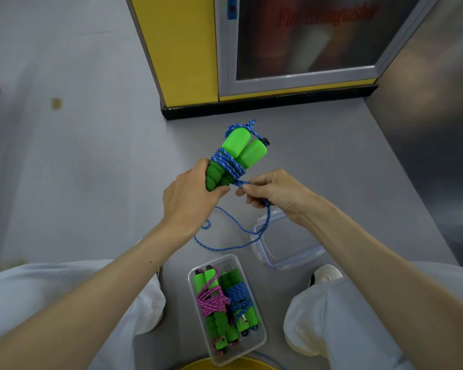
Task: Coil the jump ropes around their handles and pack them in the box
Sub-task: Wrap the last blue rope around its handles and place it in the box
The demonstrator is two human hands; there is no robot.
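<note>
- Closest in, between the person's knees, the clear box sits on the floor. It holds two finished bundles side by side, a pink rope bundle and a blue rope bundle, each wound round green handles.
- Just beyond the box, to its right, the lid lies off on the floor, partly under the right forearm.
- The unwound tail of the blue rope hangs in a loose loop from the hands down to the floor beside the lid.
- The left hand is curled round the lower ends of the green handles and holds the pair together, tilted up and away.
- The right hand pinches the blue rope just beside the handles, where it leaves the last turn. Several turns already band the middle of the pair.
- This looks like the coiling step for a third rope, about midway. The next move calls for more turns with even tension until the slack is used, then securing the end and fitting the bundle into the space left in the box.
- Farthest off stands a glass-fronted cabinet with red lettering.
</note>
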